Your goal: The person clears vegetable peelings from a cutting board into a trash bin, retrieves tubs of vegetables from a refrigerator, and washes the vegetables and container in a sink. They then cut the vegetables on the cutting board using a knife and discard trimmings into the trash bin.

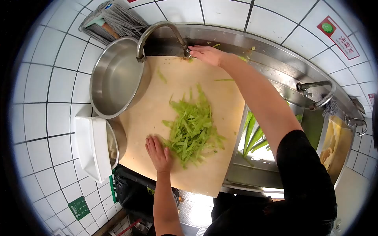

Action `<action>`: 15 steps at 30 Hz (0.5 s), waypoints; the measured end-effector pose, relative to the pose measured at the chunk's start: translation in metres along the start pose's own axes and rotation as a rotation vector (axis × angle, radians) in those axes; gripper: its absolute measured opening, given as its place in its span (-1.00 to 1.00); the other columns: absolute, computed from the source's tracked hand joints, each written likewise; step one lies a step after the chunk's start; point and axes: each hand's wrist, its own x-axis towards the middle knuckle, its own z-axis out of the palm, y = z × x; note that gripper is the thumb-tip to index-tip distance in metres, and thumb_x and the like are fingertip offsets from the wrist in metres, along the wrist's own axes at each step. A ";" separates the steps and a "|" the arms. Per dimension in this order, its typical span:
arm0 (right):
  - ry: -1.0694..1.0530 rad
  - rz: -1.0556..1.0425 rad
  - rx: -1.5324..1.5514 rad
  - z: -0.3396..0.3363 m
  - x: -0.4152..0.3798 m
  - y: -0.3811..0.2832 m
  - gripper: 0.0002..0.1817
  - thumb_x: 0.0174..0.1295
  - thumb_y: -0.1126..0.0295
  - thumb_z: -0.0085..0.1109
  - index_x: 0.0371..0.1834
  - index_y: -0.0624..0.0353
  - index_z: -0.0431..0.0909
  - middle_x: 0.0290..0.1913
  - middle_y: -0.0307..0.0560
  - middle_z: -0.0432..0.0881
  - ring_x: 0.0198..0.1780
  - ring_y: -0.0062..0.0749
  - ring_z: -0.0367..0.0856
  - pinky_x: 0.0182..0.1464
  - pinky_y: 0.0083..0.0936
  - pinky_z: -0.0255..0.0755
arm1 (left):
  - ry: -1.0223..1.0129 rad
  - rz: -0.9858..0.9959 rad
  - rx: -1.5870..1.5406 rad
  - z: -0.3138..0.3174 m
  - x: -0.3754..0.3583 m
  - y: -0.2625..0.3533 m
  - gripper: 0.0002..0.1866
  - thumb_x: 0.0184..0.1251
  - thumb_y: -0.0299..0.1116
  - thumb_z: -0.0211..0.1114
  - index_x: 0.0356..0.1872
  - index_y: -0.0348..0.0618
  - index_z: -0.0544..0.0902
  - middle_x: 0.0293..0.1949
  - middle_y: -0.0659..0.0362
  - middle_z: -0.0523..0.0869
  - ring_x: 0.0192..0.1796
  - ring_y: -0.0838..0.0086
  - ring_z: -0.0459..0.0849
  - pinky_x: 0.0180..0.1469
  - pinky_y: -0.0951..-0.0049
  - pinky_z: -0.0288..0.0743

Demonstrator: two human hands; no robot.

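My left hand lies flat on a wooden cutting board, fingers stretched out, at the lower left of a heap of light green vegetable peelings. Its thumb side is nearest the heap. My right hand reaches across to the far edge of the board, with its fingers at the base of a curved metal tap, seemingly gripping the handle there. The spout bends left and down over the rim of a large steel bowl. No running water can be made out.
The steel bowl stands at the board's left, with a white plastic container below it. Long green vegetables lie in the sink at right. A second tap and a grey mop head are farther back; a black bag hangs below.
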 end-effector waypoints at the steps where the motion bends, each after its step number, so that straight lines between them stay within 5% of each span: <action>1: -0.053 0.075 -0.015 -0.001 0.003 -0.004 -0.25 0.52 -0.22 -0.34 0.58 0.06 0.21 0.59 -0.01 0.20 0.59 -0.13 0.16 0.61 -0.34 0.01 | 0.009 0.007 -0.002 0.001 -0.001 -0.001 -0.24 0.59 0.13 -0.20 0.49 -0.36 0.25 0.52 -0.23 0.22 0.58 -0.16 0.10 0.58 -0.15 -0.10; 11: -0.285 0.290 -0.190 -0.061 -0.082 0.019 -0.23 0.51 -0.28 -0.40 0.58 -0.02 0.22 0.60 -0.02 0.19 0.60 -0.10 0.12 0.62 -0.28 -0.01 | 0.023 0.029 -0.002 -0.001 -0.002 0.000 -0.29 0.61 0.06 -0.18 0.48 -0.37 0.28 0.52 -0.23 0.24 0.56 -0.16 0.14 0.58 -0.12 -0.08; 15: -0.168 0.093 -0.235 -0.068 -0.131 0.079 -0.34 0.51 -0.03 -0.30 0.58 0.04 0.21 0.55 0.09 0.27 0.56 -0.04 0.22 0.59 -0.28 0.06 | 0.034 0.042 0.008 0.002 -0.003 -0.003 -0.30 0.61 0.05 -0.17 0.47 -0.37 0.30 0.51 -0.24 0.24 0.56 -0.17 0.15 0.57 -0.13 -0.06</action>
